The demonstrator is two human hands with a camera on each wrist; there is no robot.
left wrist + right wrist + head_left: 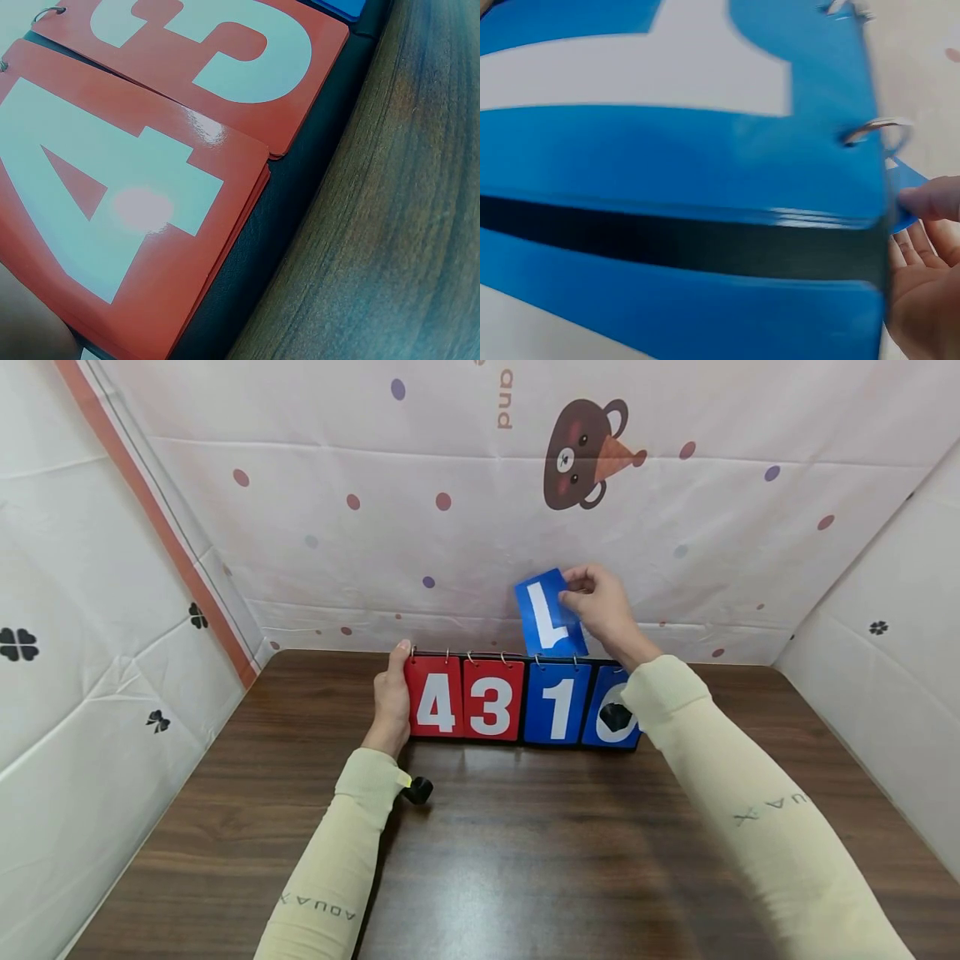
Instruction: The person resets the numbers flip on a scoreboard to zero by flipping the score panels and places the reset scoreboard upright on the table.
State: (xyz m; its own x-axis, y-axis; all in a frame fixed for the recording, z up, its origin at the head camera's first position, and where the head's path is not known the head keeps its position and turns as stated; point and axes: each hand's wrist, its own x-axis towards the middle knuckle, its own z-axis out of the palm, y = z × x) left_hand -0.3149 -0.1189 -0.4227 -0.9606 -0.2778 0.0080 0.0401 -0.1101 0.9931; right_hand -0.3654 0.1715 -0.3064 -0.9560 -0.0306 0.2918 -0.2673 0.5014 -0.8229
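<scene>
A tabletop flip scoreboard [522,701] shows two red cards, 4 [436,697] and 3 [492,700], and two blue cards, 1 [557,703] and a partly covered 0 [611,727]. My left hand [391,700] grips its left end, the thumb along the edge; the other fingers are hidden behind. Above the top rings, my right hand [602,607] pinches a raised blue number card [548,613] by its right side, thumb in front. That card bears an upside-down white 1. In the right wrist view, the fingers [934,201] hold the card behind the scoreboard's edge.
The scoreboard stands toward the back of a brown wood-grain table [480,860]. A pale patterned cloth [360,543] hangs close behind it, with more on both sides. A black wrist-worn camera [616,717] covers part of the 0; another black camera [418,790] sits by the left wrist.
</scene>
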